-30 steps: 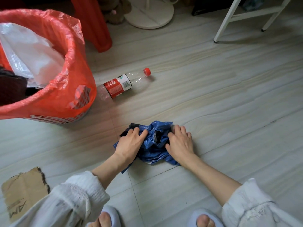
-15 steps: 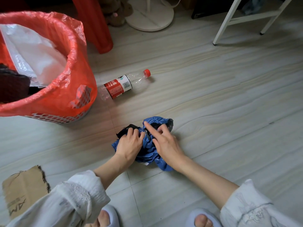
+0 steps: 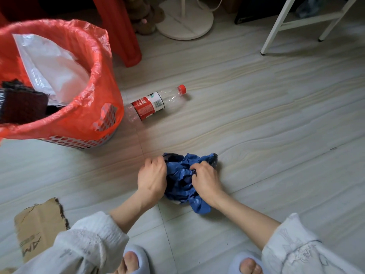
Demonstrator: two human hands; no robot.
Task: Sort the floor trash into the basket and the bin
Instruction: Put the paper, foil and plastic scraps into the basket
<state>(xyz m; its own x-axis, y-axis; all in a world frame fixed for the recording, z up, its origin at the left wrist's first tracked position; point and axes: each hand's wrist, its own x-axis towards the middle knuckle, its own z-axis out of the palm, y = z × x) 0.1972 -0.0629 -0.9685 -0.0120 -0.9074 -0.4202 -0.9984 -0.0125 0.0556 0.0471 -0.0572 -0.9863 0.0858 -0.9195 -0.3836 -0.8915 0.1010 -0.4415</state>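
Note:
A crumpled blue plastic bag (image 3: 182,180) lies on the floor in front of me. My left hand (image 3: 152,176) grips its left side with curled fingers. My right hand (image 3: 204,177) grips its right side, fingers dug into the folds. An empty clear plastic bottle (image 3: 156,104) with a red label and red cap lies on its side beyond the bag. At the left stands a perforated bin lined with a red plastic bag (image 3: 83,107), holding white plastic and a dark item. A torn piece of cardboard (image 3: 37,228) lies at the lower left.
A red stool leg (image 3: 120,30) stands behind the bin. A round white stand base (image 3: 184,22) and a brown plush toy (image 3: 145,16) sit at the back. White furniture legs (image 3: 276,26) stand at the upper right. My slippered feet (image 3: 134,260) are at the bottom edge.
Both hands went from lying flat on the blue bag to curling their fingers into it, bunching it into a tighter wad. The view has shifted slightly.

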